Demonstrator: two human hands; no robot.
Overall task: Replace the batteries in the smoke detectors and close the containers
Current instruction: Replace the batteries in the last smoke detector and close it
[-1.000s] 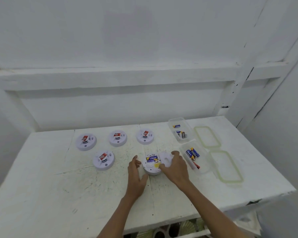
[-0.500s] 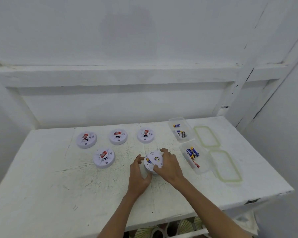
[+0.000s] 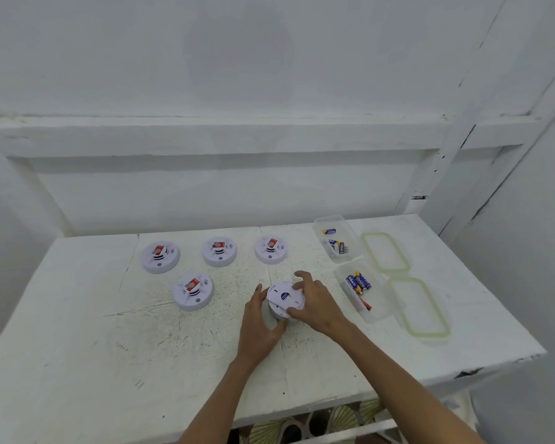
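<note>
- Gripping the near smoke detector (image 3: 284, 299) from both sides, the left hand (image 3: 259, 325) cups its left edge with fingers curled against the rim, while the right hand (image 3: 318, 307) lies over its white cover with fingers spread and pressed on top.
- Four other detectors (image 3: 193, 291) lie to the left and behind on the white table (image 3: 109, 363), each with a red battery showing (none touching the hands).
- Just right of the right hand sits an open clear container (image 3: 361, 291) holding blue-and-yellow batteries and something red at its near end.
- Behind it, a second open container (image 3: 335, 240) holds a few more batteries.
- Two green-rimmed lids (image 3: 418, 307) lie flat beside the containers, on their right.
</note>
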